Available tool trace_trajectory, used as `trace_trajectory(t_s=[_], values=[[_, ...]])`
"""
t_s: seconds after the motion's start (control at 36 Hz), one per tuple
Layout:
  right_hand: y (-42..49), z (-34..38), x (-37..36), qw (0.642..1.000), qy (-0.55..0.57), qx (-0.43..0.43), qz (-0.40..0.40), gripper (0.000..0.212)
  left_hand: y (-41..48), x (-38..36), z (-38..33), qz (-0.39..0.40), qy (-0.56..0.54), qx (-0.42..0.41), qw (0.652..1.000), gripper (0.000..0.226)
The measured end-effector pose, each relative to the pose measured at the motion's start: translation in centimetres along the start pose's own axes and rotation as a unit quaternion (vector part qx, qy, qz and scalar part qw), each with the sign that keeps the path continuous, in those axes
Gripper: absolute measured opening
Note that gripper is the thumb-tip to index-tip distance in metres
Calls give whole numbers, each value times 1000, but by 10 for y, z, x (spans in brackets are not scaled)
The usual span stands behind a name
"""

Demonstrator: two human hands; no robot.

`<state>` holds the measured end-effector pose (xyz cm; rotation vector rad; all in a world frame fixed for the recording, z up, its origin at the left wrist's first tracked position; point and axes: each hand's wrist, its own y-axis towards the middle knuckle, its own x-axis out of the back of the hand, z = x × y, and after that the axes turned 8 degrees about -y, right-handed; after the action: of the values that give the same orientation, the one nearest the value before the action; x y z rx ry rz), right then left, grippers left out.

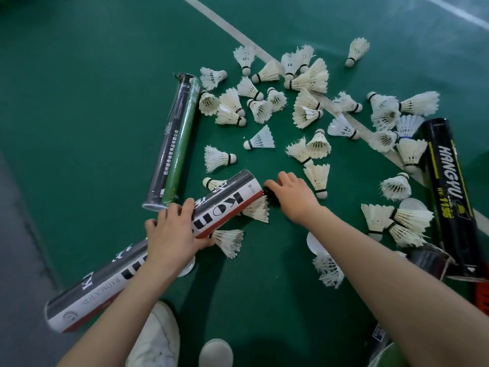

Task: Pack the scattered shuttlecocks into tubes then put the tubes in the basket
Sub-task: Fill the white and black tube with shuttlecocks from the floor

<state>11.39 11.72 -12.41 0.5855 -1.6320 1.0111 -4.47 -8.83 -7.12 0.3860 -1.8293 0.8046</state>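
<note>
The silver, white and red cardboard tube [230, 200], tilted at centre frame, is gripped by the left hand [172, 234], fingers wrapped round it. At its open mouth a dark feathery object [270, 194] is clutched in the curled fingers of the right hand [293, 197] (white feather shuttlecocks [260, 139] are strewn above, on the green court floor [105, 102]).

Roughly thirty-five shuttlecocks [260, 139], at least four tubes [174, 139], two hands [172, 234].

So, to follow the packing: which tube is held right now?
The silver-and-red tube gripped by the left hand, its mouth among the shuttlecocks; its twin lies ungripped.
</note>
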Motion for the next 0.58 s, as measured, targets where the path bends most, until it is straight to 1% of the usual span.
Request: trace_trajectory(t_s=[0.06,0.17,0.22,0.28,0.33,0.36,0.39,0.44,0.5,0.53,0.56,0.58], values=[[-6,-3,-5,1000,8,-14,-12,57,-2,-2,0,6,4,-2,1000,94],[-18,-5,-13,997,34,-31,-55,24,-5,-6,-4,16,13,-3,1000,94],[-25,-5,-15,990,71,-58,-108,13,-6,-7,-8,16,11,-6,1000,94],[-33,-5,-13,966,153,-114,-173,14,-7,-7,-11,13,7,-10,1000,93],[-40,-7,-6,922,272,-179,-212,15,-8,-6,-15,12,8,-16,1000,93],[-44,-8,0,888,345,-210,-219,14,-9,-6,-16,10,10,-21,1000,92],[-47,-9,5,848,420,-238,-219,13,-10,-6,-17,8,11,-27,1000,93],[-53,-13,15,756,552,-283,-209,15,-13,-6,-20,1,11,-40,999,95],[-58,-17,21,669,645,-307,-205,14,-17,-6,-24,-2,13,-51,999,95],[-61,-17,25,637,673,-315,-204,13,-19,-6,-27,-1,16,-56,998,95],[-64,-17,27,621,686,-320,-204,13,-22,-5,-30,0,20,-61,998,95],[-67,-16,30,617,689,-321,-203,13,-24,-6,-32,1,21,-65,998,95]])
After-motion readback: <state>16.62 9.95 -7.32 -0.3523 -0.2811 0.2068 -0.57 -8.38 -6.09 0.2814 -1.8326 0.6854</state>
